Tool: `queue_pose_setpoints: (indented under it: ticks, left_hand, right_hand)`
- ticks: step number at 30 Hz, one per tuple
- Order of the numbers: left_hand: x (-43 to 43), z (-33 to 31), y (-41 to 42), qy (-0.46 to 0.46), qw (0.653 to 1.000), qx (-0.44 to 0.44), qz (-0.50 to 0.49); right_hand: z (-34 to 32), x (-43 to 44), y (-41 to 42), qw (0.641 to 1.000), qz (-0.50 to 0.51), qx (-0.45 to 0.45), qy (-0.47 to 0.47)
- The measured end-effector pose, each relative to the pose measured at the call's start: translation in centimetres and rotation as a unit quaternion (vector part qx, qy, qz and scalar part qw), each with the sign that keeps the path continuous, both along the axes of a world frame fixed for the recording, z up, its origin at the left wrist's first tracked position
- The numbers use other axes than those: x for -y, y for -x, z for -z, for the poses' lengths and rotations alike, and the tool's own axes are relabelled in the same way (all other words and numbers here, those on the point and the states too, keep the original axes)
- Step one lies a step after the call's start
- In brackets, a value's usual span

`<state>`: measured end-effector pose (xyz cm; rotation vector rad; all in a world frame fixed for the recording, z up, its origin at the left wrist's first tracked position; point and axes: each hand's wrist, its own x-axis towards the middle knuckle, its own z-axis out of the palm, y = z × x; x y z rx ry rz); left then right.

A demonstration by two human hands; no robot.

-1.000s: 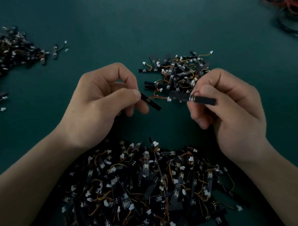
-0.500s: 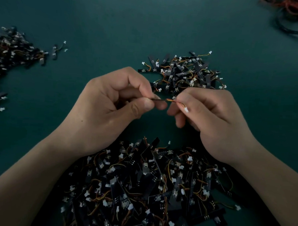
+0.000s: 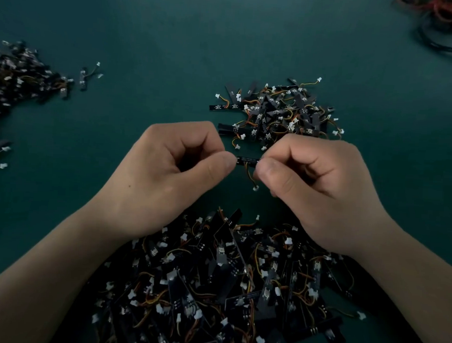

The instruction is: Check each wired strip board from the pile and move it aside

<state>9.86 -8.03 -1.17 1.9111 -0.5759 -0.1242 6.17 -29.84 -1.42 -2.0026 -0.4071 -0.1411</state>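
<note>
I think the checking step is going on now. One small black board (image 3: 247, 160) is held up between the two hands, and its thin wire with a white plug (image 3: 255, 188) hangs down under it. The left hand (image 3: 167, 179) pinches the left end with thumb and finger. The right hand (image 3: 320, 191) pinches the right end the same way, so both hands are closed tight on the board. The big pile (image 3: 227, 288) of boards lies close to the person, partly under the wrists. A smaller pile (image 3: 279, 111) lies just past the hands and looks like the place for checked boards. Another heap (image 3: 22, 77) sits far off at the left edge, so I cannot be sure which one is right. Next, one hand would need to let go so the other can carry the board over and drop it. The way to the smaller pile is short, with bare green table (image 3: 148, 38) beside it. The hanging wire could catch on other wires there. The tangle of cords (image 3: 443, 22) in the far right corner is well apart.
</note>
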Motion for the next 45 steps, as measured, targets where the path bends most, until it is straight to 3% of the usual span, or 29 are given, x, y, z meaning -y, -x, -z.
queue_pose_setpoints:
  ticks: [5,10,22,28,31,40,45]
  left_hand:
    - [0.3,0.0,0.3,-0.041,0.999,0.02,-0.022]
    - [0.1,-0.1,0.5,-0.026,0.999,0.022,0.032]
    - [0.1,-0.2,0.7,0.0,0.999,0.031,0.025]
    - [-0.4,-0.4,0.4,-0.014,0.998,-0.022,0.062]
    - [-0.6,-0.6,0.4,-0.088,0.989,-0.019,0.118]
    - [-0.3,-0.9,0.6,-0.185,0.966,0.039,0.175]
    - [-0.2,-0.8,0.6,-0.115,0.981,0.007,0.154]
  right_hand:
    - [0.0,-0.1,0.1,1.0,0.003,-0.003,0.025]
    - [0.0,-0.2,0.1,1.0,0.004,0.001,0.025]
    - [-0.1,-0.2,0.0,0.999,-0.038,-0.03,0.011]
    - [0.2,0.2,-0.3,0.995,-0.002,-0.001,-0.102]
    - [0.4,0.3,-0.7,0.989,0.056,0.008,-0.137]
    - [0.5,0.4,-0.6,0.997,0.06,-0.011,-0.039]
    - [0.3,0.3,-0.5,0.997,0.059,-0.023,-0.039]
